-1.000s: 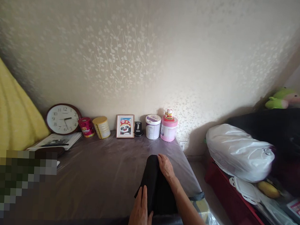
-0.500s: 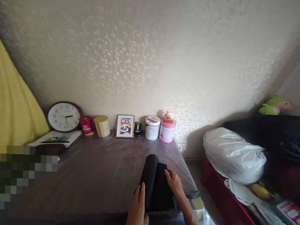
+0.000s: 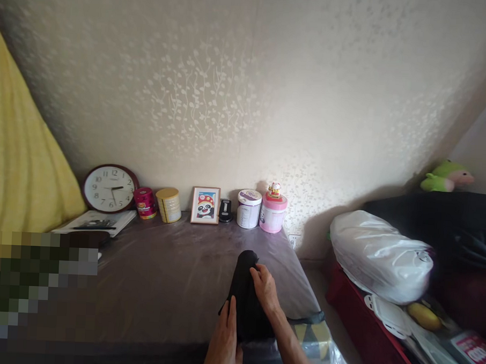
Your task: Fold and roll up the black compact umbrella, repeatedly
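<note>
A long black rolled cloth [image 3: 243, 289] lies on the near right part of the table, pointing away from me; its exact kind does not show. My left hand [image 3: 227, 331] grips its near left side, with the fingers along the roll and the thumb hidden or low at its near end. On the far right side, my right hand [image 3: 265, 285] pinches the flap's edge, pressed against the roll near its top. The lower part of the cloth spreads flat between my two wrists.
Along the wall stand a clock [image 3: 110, 189], a red can [image 3: 145, 203], a yellow-lidded can [image 3: 168, 205], a framed panda picture [image 3: 205, 205] and two tubs, one a pink tub [image 3: 272, 215]. A red box [image 3: 352, 305] with a white plastic bag [image 3: 379, 255] stands right of the table [image 3: 161, 286].
My right hand has moved left and slightly up, bringing the black cloth's flap over against the roll. My left hand stays on the roll's near left side.
</note>
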The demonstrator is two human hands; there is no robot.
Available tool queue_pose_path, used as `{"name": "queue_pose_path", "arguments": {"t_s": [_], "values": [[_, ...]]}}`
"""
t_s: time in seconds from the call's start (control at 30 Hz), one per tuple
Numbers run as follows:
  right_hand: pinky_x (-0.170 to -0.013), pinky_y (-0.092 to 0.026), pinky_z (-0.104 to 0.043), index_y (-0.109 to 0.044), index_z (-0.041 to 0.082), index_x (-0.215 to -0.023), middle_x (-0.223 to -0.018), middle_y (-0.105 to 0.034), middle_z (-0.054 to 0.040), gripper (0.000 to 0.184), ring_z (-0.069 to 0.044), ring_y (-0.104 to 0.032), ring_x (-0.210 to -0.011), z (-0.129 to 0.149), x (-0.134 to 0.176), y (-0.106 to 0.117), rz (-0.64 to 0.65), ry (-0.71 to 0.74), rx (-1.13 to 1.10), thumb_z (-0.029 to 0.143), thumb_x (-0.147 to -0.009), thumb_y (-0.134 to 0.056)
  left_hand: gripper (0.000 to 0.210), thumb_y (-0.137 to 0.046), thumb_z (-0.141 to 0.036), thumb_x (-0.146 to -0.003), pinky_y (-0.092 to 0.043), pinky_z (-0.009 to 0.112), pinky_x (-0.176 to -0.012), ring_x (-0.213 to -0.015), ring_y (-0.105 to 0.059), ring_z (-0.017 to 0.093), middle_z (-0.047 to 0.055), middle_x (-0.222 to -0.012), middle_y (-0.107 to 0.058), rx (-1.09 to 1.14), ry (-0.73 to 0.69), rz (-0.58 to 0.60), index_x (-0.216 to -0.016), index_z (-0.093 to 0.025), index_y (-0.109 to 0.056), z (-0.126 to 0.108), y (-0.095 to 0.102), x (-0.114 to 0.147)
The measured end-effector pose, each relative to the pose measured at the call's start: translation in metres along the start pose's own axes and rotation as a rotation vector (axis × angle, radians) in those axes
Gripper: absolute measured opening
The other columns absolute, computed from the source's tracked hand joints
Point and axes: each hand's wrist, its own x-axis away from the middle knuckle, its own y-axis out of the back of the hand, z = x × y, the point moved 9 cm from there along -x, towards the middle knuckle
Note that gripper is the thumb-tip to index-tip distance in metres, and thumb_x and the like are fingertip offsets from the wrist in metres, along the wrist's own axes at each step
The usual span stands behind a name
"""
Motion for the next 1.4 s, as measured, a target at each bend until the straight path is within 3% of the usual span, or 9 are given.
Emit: {"name": "queue_pose_path", "arguments": {"t_s": [0.23, 0.43, 0.6, 0.83, 0.9, 1.03, 1.17, 1.27, 1.4], "values": [[-0.060, -0.044, -0.027, -0.058, 0.012, -0.100, -0.070, -0.069, -0.0065, 0.026, -0.021, -0.066, -0.069, 0.014, -0.001, -0.022, 0.037, 0.046, 0.077, 0.028, -0.083, -0.045, 0.087, -0.043, 0.001, -0.059, -0.018, 0.032, -0.112, -0.138, -0.011, 0.021, 0.016, -0.150, -0.010, -0.017, -0.024, 0.021, -0.139, -0.002, -0.007, -0.001, 0.004, -0.002], [-0.062, -0.041, -0.025, -0.056, 0.013, -0.101, -0.078, -0.071, -0.0078, 0.022, -0.022, -0.067, -0.078, 0.031, 0.003, -0.036, 0.107, 0.161, 0.291, 0.024, -0.087, -0.042, 0.085, -0.044, 0.000, -0.059, -0.018, 0.036, -0.113, -0.138, -0.010, 0.022, 0.019, -0.149, -0.010, -0.031, -0.052, -0.019, -0.137, 0.002, -0.011, 0.004, 0.001, -0.006], [-0.062, -0.040, -0.023, -0.055, 0.018, -0.100, -0.077, -0.070, -0.0022, 0.021, -0.017, -0.067, -0.074, 0.044, 0.017, -0.040, 0.202, 0.221, 0.256, 0.023, -0.090, -0.037, 0.083, -0.047, -0.004, -0.060, -0.022, 0.041, -0.112, -0.136, -0.017, 0.027, 0.022, -0.146, -0.021, -0.038, -0.035, -0.041, -0.137, 0.001, -0.017, 0.016, -0.008, -0.008], [-0.064, -0.039, -0.021, -0.054, 0.021, -0.095, -0.070, -0.070, 0.0030, 0.018, -0.014, -0.066, -0.072, 0.051, 0.027, -0.048, 0.335, 0.231, 0.241, 0.022, -0.091, -0.037, 0.097, -0.044, -0.003, -0.064, -0.035, 0.041, -0.105, -0.133, -0.029, 0.025, 0.019, -0.146, -0.025, -0.069, -0.141, -0.257, -0.138, -0.012, 0.017, 0.014, 0.003, 0.002], [-0.064, -0.039, -0.021, -0.055, 0.021, -0.094, -0.070, -0.070, 0.0029, 0.018, -0.013, -0.066, -0.072, 0.051, 0.025, -0.049, 0.355, 0.228, 0.242, 0.022, -0.090, -0.037, 0.096, -0.046, -0.006, -0.066, -0.039, 0.042, -0.101, -0.132, -0.031, 0.027, 0.018, -0.147, -0.022, -0.108, -0.156, -0.343, -0.139, -0.016, 0.015, 0.006, 0.015, 0.009], [-0.063, -0.039, -0.020, -0.055, 0.021, -0.094, -0.072, -0.071, 0.0028, 0.019, -0.013, -0.066, -0.071, 0.051, 0.024, -0.051, 0.384, 0.226, 0.232, 0.022, -0.090, -0.037, 0.086, -0.051, -0.014, -0.067, -0.037, 0.051, -0.099, -0.133, -0.026, 0.033, 0.015, -0.150, -0.011, -0.296, -0.190, -0.487, -0.141, -0.022, -0.007, -0.006, 0.032, 0.017], [-0.064, -0.040, -0.020, -0.056, 0.022, -0.093, -0.071, -0.071, 0.0033, 0.019, -0.012, -0.066, -0.071, 0.052, 0.024, -0.051, 0.386, 0.225, 0.230, 0.023, -0.090, -0.037, 0.075, -0.047, -0.019, -0.073, -0.038, 0.049, -0.101, -0.132, -0.031, 0.030, 0.013, -0.143, -0.034, -0.374, -0.332, -0.386, -0.140, -0.018, -0.013, -0.006, 0.013, 0.008], [-0.064, -0.041, -0.020, -0.057, 0.023, -0.093, -0.069, -0.070, 0.0037, 0.020, -0.012, -0.066, -0.069, 0.055, 0.028, -0.047, 0.370, 0.248, 0.214, 0.022, -0.090, -0.038, 0.073, -0.041, -0.015, -0.075, -0.038, 0.043, -0.102, -0.132, -0.030, 0.027, 0.015, -0.147, -0.025, -0.313, -0.238, -0.274, -0.141, -0.015, -0.010, 0.009, -0.002, -0.001], [-0.073, -0.044, -0.022, -0.062, 0.026, -0.094, -0.078, -0.070, 0.0023, 0.023, -0.013, -0.062, -0.080, 0.066, 0.040, -0.033, 0.303, 0.435, 0.129, 0.023, -0.091, -0.040, 0.073, -0.035, -0.010, -0.075, -0.033, 0.040, -0.107, -0.136, -0.020, 0.024, 0.014, -0.150, -0.014, -0.195, -0.156, -0.206, -0.141, -0.012, -0.005, 0.012, -0.007, -0.003]]}}
